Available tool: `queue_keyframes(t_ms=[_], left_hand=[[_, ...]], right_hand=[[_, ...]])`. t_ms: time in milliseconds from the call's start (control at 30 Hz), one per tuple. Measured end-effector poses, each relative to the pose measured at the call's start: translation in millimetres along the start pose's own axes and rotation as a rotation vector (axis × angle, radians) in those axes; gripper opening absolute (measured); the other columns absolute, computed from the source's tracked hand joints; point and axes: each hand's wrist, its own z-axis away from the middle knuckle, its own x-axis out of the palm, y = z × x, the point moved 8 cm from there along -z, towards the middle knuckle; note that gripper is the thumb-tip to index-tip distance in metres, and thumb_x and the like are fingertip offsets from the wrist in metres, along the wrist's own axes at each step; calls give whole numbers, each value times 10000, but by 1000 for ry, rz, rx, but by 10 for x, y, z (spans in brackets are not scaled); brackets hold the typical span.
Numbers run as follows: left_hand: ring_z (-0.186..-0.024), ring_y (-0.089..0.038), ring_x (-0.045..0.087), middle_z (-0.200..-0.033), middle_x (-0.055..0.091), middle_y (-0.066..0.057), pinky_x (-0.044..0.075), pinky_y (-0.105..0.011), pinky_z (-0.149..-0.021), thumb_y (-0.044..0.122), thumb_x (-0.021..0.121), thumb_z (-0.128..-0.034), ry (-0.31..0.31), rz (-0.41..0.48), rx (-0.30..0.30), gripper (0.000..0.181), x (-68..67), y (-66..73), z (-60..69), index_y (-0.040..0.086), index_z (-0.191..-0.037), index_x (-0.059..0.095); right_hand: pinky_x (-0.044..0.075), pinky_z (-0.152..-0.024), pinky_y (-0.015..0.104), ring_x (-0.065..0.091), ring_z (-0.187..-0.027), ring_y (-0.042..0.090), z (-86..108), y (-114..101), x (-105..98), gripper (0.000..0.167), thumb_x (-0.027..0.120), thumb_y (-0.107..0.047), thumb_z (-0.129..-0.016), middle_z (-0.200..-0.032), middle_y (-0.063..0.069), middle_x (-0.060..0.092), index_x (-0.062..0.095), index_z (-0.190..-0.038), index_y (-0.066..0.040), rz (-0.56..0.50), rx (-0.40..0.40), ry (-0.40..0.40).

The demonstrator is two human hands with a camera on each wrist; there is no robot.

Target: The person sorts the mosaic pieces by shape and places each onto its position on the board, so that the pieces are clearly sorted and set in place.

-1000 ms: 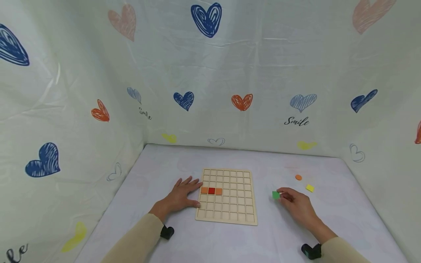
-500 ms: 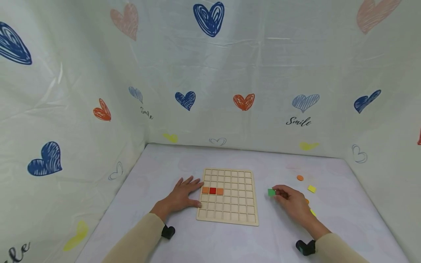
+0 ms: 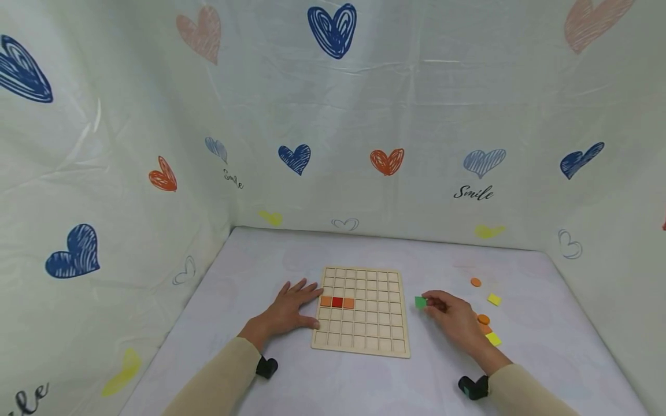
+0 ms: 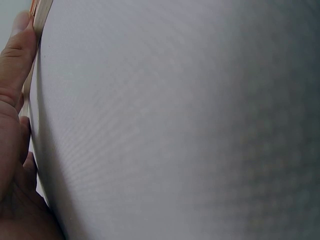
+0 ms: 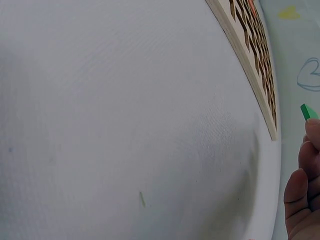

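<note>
A wooden grid board (image 3: 364, 341) lies flat on the table, with an orange tile (image 3: 326, 301), a red tile (image 3: 337, 302) and another orange tile (image 3: 348, 303) side by side in one row at its left. My left hand (image 3: 285, 309) touches the board's left edge, fingers spread. To the right of the board, my right hand (image 3: 455, 318) pinches a green square tile (image 3: 420, 302) by its edge, apart from the board. The right wrist view shows the green tile (image 5: 309, 113) at the fingertips and the board (image 5: 245, 55) beyond.
Right of the board lie an orange disc (image 3: 476, 282), a yellow square tile (image 3: 494, 299), a second orange disc (image 3: 483, 319) and another yellow tile (image 3: 493, 338). An orange piece (image 3: 485, 329) is partly covered. A heart-printed curtain (image 3: 343, 115) surrounds the white table (image 3: 416, 381).
My right hand has moved left toward the board with the green tile, uncovering the orange and yellow pieces behind it. My left hand stays at the board's edge.
</note>
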Motion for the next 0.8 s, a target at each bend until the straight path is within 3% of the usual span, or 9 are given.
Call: queue_keyframes(t_ms=[800], left_hand=[[-1643,-305,174,-1706,382,-8,22,-581,-1336,524,850,-838,3,-7,3,902,-7,0,2,257,-1610,468]], right_hand=[[569,-734,186,649,-899,160,-138,-249,350,262,761,-51,-949,-1019,42,747,750,-1210,-73,-49,-42,-8]])
